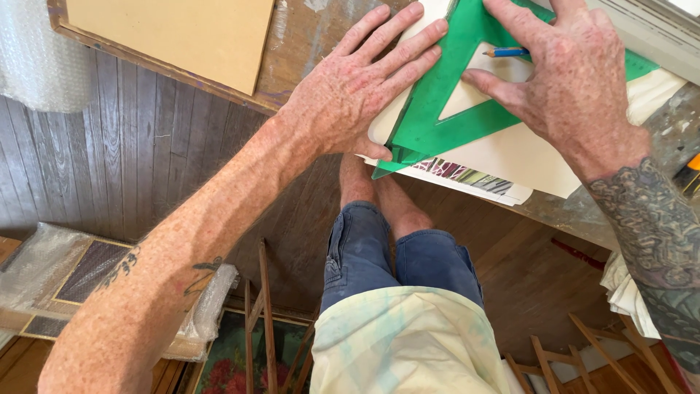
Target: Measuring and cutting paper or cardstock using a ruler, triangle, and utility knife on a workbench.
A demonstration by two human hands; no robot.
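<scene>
A green see-through triangle ruler [437,109] lies flat on a cream board [525,157] at the edge of a worn wooden table [306,36]. My left hand [357,91] presses down on the ruler's left edge with its fingers spread. My right hand [565,73] rests on the ruler's upper right part and holds a blue pencil [507,52], whose tip points left inside the ruler's cut-out. Under the board a printed sheet [474,179] with coloured patterns sticks out.
A tan board [175,33] lies on the table at the upper left. Below are a dark wood floor [131,153], my legs in blue shorts [397,255], bubble-wrapped framed pieces [73,273] at the left and wooden frames [266,321] leaning near my feet.
</scene>
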